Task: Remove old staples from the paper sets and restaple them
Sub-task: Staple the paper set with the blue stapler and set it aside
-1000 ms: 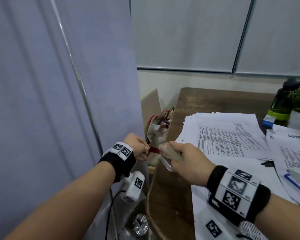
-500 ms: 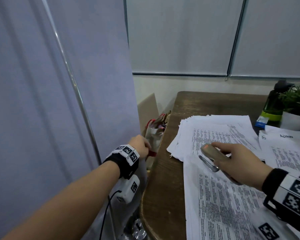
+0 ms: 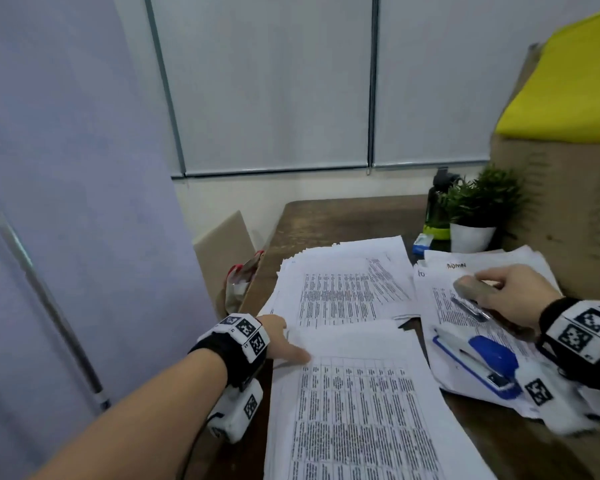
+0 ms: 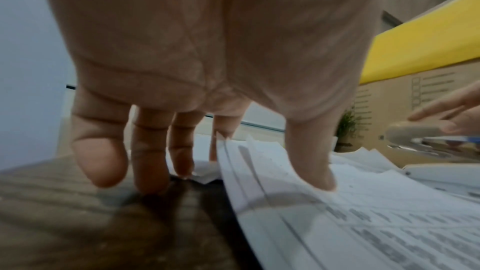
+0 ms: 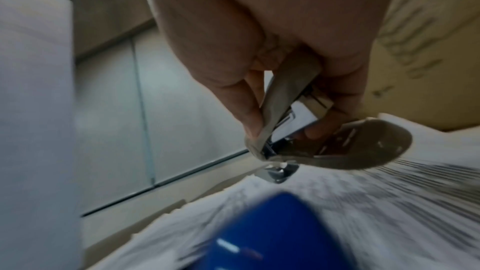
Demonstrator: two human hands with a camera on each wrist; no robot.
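Note:
Several printed paper sets cover the wooden table. My left hand lies with straight fingers at the top left corner of the near paper set, its thumb on the sheets and the other fingers on the wood. My right hand grips a small beige stapler above the right paper pile; in the right wrist view the stapler is pinched between fingers and thumb. A bigger blue-and-white stapler lies on that pile below my right hand.
A potted plant and a dark bottle stand at the back right beside a cardboard box with a yellow top. Left of the table stands a bag with red handles against a cardboard sheet. A far paper stack fills the middle.
My left hand left the bag beside the table and came onto the near paper set's corner. My right hand carried the beige stapler rightward, over to the right pile. The head turned right.

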